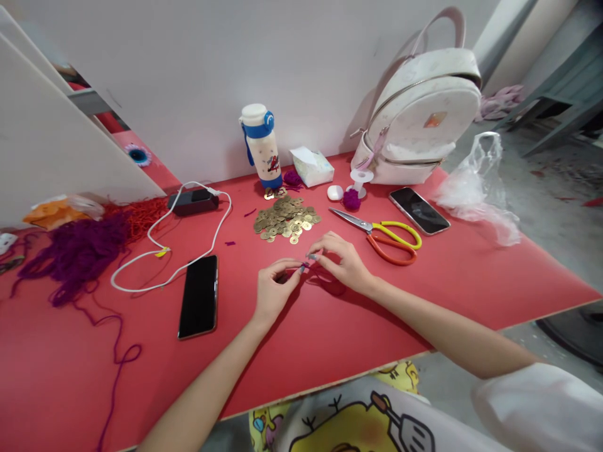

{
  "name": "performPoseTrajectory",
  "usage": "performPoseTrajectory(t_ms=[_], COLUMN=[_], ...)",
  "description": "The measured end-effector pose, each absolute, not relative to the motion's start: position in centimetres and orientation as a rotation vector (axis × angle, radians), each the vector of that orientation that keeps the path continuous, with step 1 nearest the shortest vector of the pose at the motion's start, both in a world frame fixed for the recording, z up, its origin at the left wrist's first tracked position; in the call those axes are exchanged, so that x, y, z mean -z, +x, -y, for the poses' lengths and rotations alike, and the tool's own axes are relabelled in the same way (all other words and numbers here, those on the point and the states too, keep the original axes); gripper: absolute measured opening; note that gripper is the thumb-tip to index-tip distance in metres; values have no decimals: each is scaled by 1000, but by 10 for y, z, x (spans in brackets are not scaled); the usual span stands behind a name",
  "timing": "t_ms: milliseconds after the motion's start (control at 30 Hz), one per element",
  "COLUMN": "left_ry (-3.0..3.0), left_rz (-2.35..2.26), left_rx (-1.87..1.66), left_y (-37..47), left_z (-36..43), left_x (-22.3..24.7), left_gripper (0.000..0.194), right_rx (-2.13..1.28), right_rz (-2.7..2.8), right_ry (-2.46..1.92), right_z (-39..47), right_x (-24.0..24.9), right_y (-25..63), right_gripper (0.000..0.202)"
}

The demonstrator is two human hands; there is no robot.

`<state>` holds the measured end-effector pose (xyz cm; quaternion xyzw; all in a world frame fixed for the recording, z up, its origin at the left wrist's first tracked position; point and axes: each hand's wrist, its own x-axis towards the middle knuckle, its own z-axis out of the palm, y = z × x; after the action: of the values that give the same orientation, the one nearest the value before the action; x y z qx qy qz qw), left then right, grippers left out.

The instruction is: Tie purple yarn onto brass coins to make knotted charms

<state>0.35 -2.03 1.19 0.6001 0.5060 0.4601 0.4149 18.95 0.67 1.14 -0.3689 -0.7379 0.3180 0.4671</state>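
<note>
At the middle of the red table, my left hand (276,285) pinches a short bit of purple yarn (306,265) between thumb and forefinger. My right hand (346,263) meets it from the other side, thumb and fingertips closed at the same yarn. A thin loop of yarn hangs below the right fingers against the tabletop. What exactly sits between the fingertips is too small to make out. Just beyond both hands lies a heap of brass-coloured coins with holes (285,216). Scissors (377,232) with yellow and orange handles lie right of my right hand.
A bottle (264,147), tissue pack (313,168), white spool (361,179) and white backpack (419,119) stand at the back. Phones (200,298) (419,210) lie at either side. Left are a white cable (155,232) and tangled purple yarn (85,248); right, a plastic bag (480,188).
</note>
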Motion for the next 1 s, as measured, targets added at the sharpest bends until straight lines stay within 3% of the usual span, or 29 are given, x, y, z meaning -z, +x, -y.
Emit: performPoseTrajectory(t_ms=[233,1000], left_ry=[1548,1689], left_rz=[-1257,-1260], left_rx=[-1197,-1199], left_y=[2,-1], left_z=[20,21], left_x=[-13,-13], left_gripper=[10,10], right_rx=[-644,-741], right_rz=[1918,1874], right_ry=[-863,-864], right_z=[-9,-6], right_x=[-7,-7], right_y=[188,186], right_gripper=[13,20])
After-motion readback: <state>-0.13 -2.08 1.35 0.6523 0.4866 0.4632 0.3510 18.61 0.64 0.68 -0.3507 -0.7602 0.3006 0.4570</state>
